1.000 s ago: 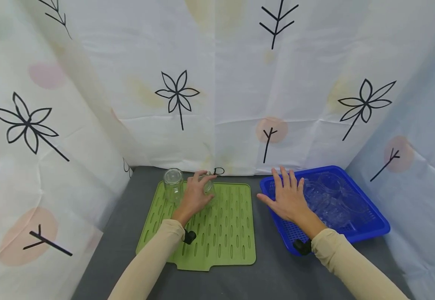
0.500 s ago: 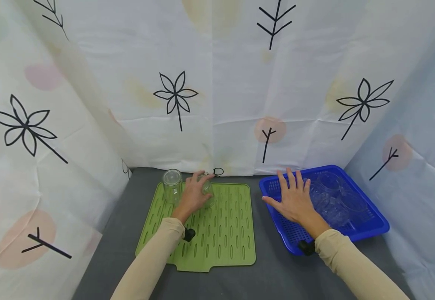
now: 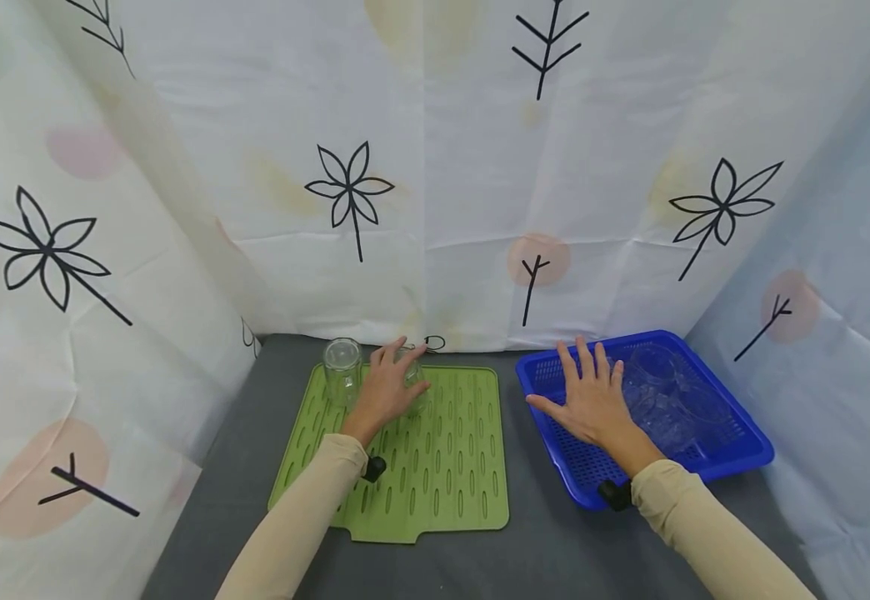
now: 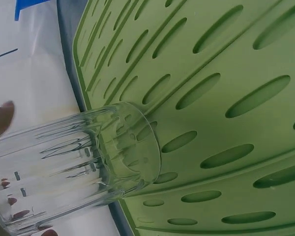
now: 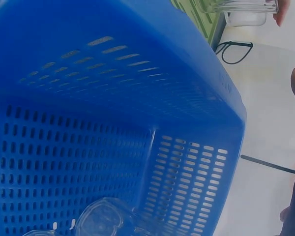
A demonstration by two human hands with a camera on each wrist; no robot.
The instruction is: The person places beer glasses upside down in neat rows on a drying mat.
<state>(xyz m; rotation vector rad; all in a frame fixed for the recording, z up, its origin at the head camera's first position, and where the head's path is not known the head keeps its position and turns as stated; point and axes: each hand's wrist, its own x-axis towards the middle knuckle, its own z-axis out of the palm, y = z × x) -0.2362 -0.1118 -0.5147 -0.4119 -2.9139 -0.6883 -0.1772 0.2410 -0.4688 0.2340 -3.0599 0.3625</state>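
Note:
My left hand (image 3: pixel 386 392) curls its fingers round the upper end of a clear glass (image 3: pixel 412 382) near the green mat's (image 3: pixel 450 450) back edge. In the left wrist view, the ribbed glass (image 4: pixel 78 162) has its wide end against the slotted mat (image 4: pixel 226 128), with fingertips showing through the other end. Just left of that hand, another glass (image 3: pixel 342 371) stands upside down on the mat. My right hand (image 3: pixel 592 404), fingers spread and holding nothing, hovers over the left part of a blue basket (image 3: pixel 573 492). Clear glassware (image 3: pixel 667 412) lies in the basket.
A grey table surface (image 3: pixel 547 550) shows around the mat and basket. Patterned white cloth (image 3: pixel 465 292) hangs behind and at both sides. In the right wrist view, the basket's perforated wall (image 5: pixel 187 172) is close, with part of a glass (image 5: pixel 105 219) low inside.
My right hand has shifted slightly right over the basket, with its fingers still spread. The left hand stays at the same glass; the head view has moved a little.

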